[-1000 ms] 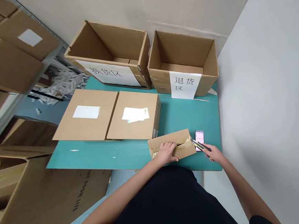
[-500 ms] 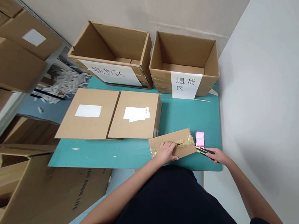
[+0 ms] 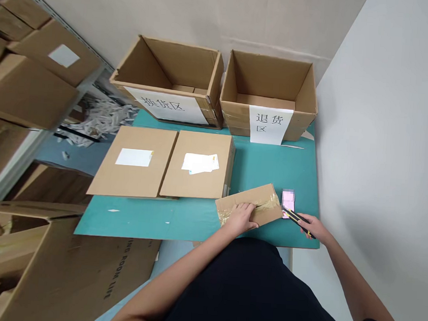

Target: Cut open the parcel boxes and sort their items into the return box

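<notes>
On the green table lies a small cardboard box, tilted to the view, with shiny tape along its top and ends. A dark slit runs along the taped seam. My left hand presses on the box's near side, fingers curled at the slit, steadying it. In my right hand is a black and yellow utility knife, its tip beside the box's right end. Just beyond the knife, a phone with a lit pink screen lies on the table, partly covered by the blade end.
Two flat boxes with white labels lie at left. Behind stand two open cartons with paper signs. A wall borders the table's right edge. Shelved boxes and a large carton are at left.
The view has shifted slightly. The knife now slants more steeply, its tip a little higher by the phone and box end. My left hand stays on the box.
</notes>
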Demonstrator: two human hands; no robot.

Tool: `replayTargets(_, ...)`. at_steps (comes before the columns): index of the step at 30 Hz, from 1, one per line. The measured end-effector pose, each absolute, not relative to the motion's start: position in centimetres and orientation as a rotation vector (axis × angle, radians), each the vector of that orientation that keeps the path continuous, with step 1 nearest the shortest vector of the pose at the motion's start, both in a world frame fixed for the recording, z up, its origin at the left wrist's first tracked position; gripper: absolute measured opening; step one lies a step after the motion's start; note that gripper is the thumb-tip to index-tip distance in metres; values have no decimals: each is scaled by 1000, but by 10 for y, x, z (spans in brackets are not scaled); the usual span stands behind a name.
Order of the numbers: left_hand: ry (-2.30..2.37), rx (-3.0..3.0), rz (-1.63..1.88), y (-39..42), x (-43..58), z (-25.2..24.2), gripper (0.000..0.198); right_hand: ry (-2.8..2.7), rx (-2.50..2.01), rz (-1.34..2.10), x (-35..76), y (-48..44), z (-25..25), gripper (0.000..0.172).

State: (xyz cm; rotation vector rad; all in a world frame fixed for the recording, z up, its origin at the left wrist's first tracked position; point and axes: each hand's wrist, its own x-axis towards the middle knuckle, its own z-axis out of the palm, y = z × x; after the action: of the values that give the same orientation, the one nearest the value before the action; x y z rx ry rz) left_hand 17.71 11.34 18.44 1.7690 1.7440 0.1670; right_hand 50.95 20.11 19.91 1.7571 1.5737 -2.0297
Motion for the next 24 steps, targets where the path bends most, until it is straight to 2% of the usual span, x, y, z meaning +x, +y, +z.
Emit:
replayTargets(4,1729,1745,142,120,176,189,50,1538,1913,-2112,510,191,193,76)
replayTargets(9,1636,1712,195,134,167,196,17,1508,2150,-2172,498,179,187,86)
replayTargets(12,1636,1643,208,143,164,197,8,1527,2208,-2176,489,172,184,85)
replayTargets(19,1745,1449,253,149,175,194,10,1552,2354,-2190,471,166,181,84)
replayTargets(24,1779,1213,514,157,183,186,12,1563,2492,-2346,443,167,184,81)
